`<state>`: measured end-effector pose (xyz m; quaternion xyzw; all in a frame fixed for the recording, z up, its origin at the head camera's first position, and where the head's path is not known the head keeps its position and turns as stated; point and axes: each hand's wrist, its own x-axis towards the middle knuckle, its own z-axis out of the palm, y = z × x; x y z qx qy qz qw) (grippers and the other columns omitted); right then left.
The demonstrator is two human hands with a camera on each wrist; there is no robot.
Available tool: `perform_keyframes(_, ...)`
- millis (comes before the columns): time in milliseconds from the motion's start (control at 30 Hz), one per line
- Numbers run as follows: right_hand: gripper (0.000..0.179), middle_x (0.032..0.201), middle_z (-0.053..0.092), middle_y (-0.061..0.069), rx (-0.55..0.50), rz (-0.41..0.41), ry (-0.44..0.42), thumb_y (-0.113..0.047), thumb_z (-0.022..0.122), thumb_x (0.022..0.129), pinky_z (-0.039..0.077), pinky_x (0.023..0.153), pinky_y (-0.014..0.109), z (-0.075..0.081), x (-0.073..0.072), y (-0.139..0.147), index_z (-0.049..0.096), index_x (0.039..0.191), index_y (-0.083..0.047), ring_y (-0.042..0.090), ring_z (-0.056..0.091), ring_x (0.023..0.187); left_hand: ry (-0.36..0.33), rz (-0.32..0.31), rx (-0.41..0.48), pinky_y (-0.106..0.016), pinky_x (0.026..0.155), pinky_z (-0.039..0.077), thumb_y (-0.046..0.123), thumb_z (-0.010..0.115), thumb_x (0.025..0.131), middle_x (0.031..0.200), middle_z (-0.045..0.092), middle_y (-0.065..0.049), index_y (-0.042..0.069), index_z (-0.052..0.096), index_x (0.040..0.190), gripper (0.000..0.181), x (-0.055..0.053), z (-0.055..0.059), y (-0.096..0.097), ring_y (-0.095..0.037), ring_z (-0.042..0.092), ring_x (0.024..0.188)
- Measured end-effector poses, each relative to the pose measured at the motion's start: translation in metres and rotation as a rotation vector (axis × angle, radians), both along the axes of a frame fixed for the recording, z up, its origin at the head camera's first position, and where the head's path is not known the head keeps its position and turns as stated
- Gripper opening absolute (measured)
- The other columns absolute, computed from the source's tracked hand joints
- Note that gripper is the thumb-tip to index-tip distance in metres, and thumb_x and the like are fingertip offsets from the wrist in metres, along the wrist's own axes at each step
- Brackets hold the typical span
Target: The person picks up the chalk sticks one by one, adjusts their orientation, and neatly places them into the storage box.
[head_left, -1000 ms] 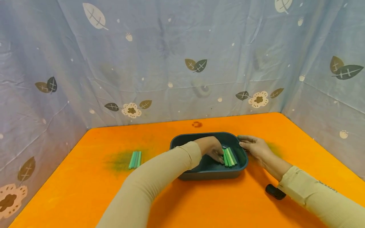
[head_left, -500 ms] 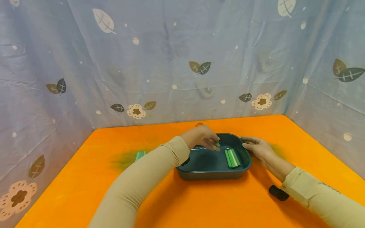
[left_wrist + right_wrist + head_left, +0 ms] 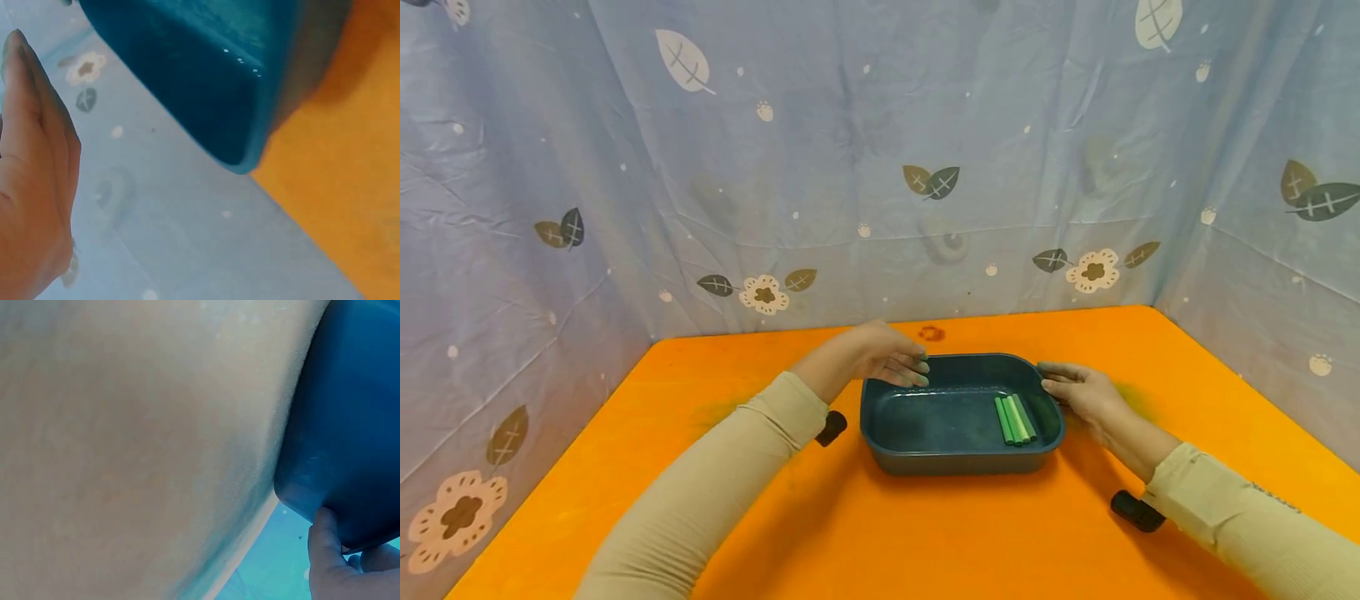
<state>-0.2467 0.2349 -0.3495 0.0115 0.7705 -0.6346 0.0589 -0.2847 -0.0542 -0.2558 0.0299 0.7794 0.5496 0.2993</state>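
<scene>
A dark blue-grey rectangular tub (image 3: 962,462) stands on the orange table. Several green sticks (image 3: 1015,419) that look like chalk lie side by side at its right end, in shades from pale to dark green. My left hand (image 3: 891,357) hovers over the tub's back left corner with loosely extended fingers and holds nothing; green dust marks its fingertips. In the left wrist view that hand is apart from the tub's rim (image 3: 247,164). My right hand (image 3: 1086,396) touches the tub's right back corner; in the right wrist view a fingertip (image 3: 325,522) rests against the outer wall.
The orange table (image 3: 925,542) meets a pale blue patterned curtain (image 3: 820,167) at the back and sides. Green dust stains (image 3: 1138,402) mark the tabletop. Small black devices sit below both wrists, one near the left cuff (image 3: 831,428), one near the right (image 3: 1137,511).
My left hand has left the sticks in the tub, risen and moved left to the rim. Its arm now hides the sticks seen earlier on the left of the table. My right hand stays put.
</scene>
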Motion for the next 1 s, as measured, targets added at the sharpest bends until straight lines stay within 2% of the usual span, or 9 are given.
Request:
perform_keyframes(133,0.055,0.151,0.025,0.03,0.011,-0.003,-0.001,-0.011,0.047,0.103,0.053,0.081,0.02,0.0,0.0,0.001,0.024,0.15,0.006,-0.002,0.057,0.091,0.007,-0.009,0.018,-0.031,0.085,0.056,0.013,0.051,0.103,0.131,0.056,-0.025,-0.007,0.051,0.133,0.037,0.006,-0.006,-0.016,-0.031,0.065,0.105)
perform_keyframes(200,0.055,0.152,0.025,0.03,0.011,0.0,-0.005,-0.012,0.047,0.103,0.053,0.081,0.02,0.0,0.001,0.002,0.024,0.15,0.006,-0.002,0.057,0.091,0.019,-0.016,0.024,-0.029,0.082,0.057,0.013,0.049,0.103,0.132,0.055,-0.026,-0.008,0.048,0.136,0.039,0.008,-0.008,-0.024,-0.029,0.067,0.099)
perform_keyframes(333,0.056,0.152,0.023,0.03,-0.007,0.014,-0.011,-0.012,0.047,0.104,0.054,0.081,0.021,0.0,0.0,0.001,0.023,0.151,0.006,-0.002,0.058,0.09,0.045,-0.017,0.04,-0.026,0.077,0.058,0.013,0.049,0.103,0.131,0.055,-0.027,-0.01,0.048,0.134,0.038,0.01,-0.012,-0.037,-0.02,0.068,0.087)
perform_keyframes(433,0.056,0.152,0.023,0.03,-0.012,0.017,-0.009,-0.012,0.047,0.104,0.054,0.08,0.021,0.0,0.0,0.001,0.022,0.151,0.006,-0.002,0.059,0.089,0.055,-0.016,0.051,-0.024,0.075,0.057,0.013,0.048,0.104,0.13,0.055,-0.027,-0.011,0.047,0.133,0.038,0.012,-0.013,-0.047,-0.018,0.068,0.084)
perform_keyframes(667,0.055,0.152,0.023,0.031,-0.015,0.019,-0.006,-0.011,0.046,0.104,0.054,0.08,0.021,0.001,-0.001,-0.001,0.022,0.151,0.006,-0.002,0.059,0.089,0.08,0.048,0.085,-0.032,0.084,0.057,0.014,0.049,0.103,0.106,0.064,-0.014,-0.012,0.048,0.133,0.04,0.019,-0.013,-0.07,-0.019,0.068,0.084)
perform_keyframes(767,0.055,0.152,0.023,0.03,-0.012,0.008,-0.007,-0.011,0.047,0.103,0.054,0.079,0.02,0.001,-0.002,-0.001,0.023,0.15,0.006,-0.002,0.058,0.088,0.089,0.061,0.094,-0.035,0.088,0.055,0.013,0.048,0.104,0.117,0.062,-0.022,-0.012,0.048,0.132,0.038,0.02,-0.013,-0.077,-0.023,0.068,0.09)
perform_keyframes(867,0.056,0.152,0.023,0.029,-0.008,-0.003,-0.01,-0.011,0.048,0.103,0.054,0.078,0.02,0.001,-0.002,-0.001,0.024,0.15,0.006,-0.001,0.058,0.088,0.094,0.069,0.093,-0.038,0.093,0.053,0.014,0.048,0.104,0.13,0.054,-0.028,-0.011,0.047,0.134,0.039,0.021,-0.013,-0.084,-0.032,0.065,0.104)
perform_keyframes(1000,0.055,0.152,0.024,0.029,-0.005,-0.005,-0.009,-0.011,0.048,0.103,0.054,0.077,0.02,0.001,-0.002,-0.001,0.025,0.15,0.006,0.0,0.059,0.087,0.105,0.058,0.086,-0.04,0.096,0.051,0.015,0.046,0.104,0.134,0.05,-0.029,-0.011,0.044,0.137,0.042,0.022,-0.013,-0.094,-0.038,0.058,0.117)
